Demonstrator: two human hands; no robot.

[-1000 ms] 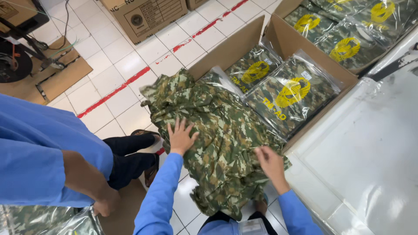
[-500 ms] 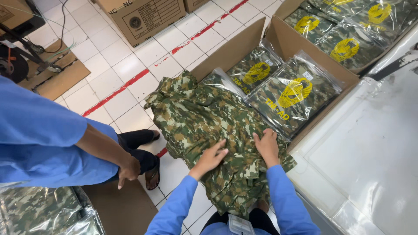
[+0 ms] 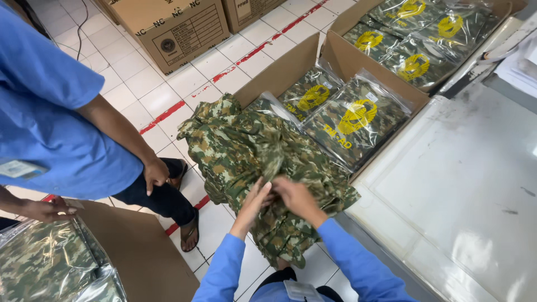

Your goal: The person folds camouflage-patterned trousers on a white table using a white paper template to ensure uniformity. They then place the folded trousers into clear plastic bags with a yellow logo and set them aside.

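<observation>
Gripping a camouflage garment (image 3: 251, 162) with both hands at the near end of the heap.

Left hand (image 3: 254, 200) and right hand (image 3: 296, 197) are meeting, almost touching, on one gathered fold; fingers of both are curling closed into the cloth, though the fingertips are sinking out of sight in the folds; the garment is lying directly ahead of the hands, its long axis running away and to the left, draped beside an open cardboard box (image 3: 335, 53) of bagged camouflage packs (image 3: 355, 120); neither hand is clearly nearer; a second person's hand (image 3: 155, 174) is hanging well apart at the left; the garment's lower edge is being hidden by the blue sleeves (image 3: 224, 274).
</observation>
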